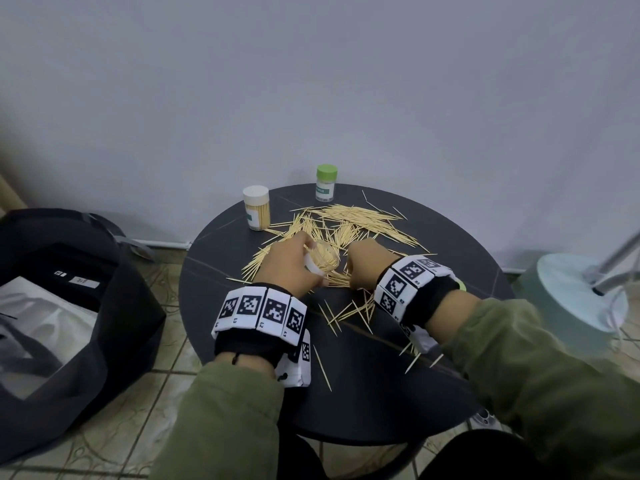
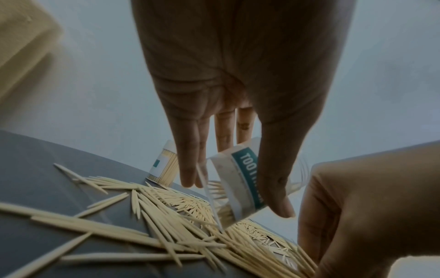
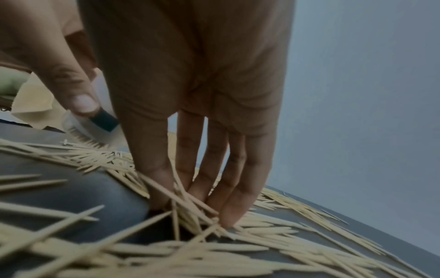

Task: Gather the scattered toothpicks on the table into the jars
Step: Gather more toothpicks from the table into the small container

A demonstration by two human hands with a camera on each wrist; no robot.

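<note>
Pale wooden toothpicks (image 1: 349, 223) lie scattered over the round dark table (image 1: 363, 393). My left hand (image 1: 294, 268) grips a clear open jar (image 1: 320, 259) with a teal label. The jar is tilted, its mouth toward the right hand, and there are toothpicks inside. In the left wrist view the thumb and fingers (image 2: 190, 169) wrap the jar (image 2: 240, 180). My right hand (image 1: 363, 265) is just right of the jar. Its thumb and fingertips (image 3: 228, 220) pinch a small bunch of toothpicks (image 3: 190, 203) against the tabletop.
A full white-lidded jar (image 1: 257, 207) and a green-lidded jar (image 1: 326, 183) stand upright at the table's far edge by the wall. A black bag (image 1: 69, 306) sits on the floor to the left. A pale round stand base (image 1: 571, 299) is on the right.
</note>
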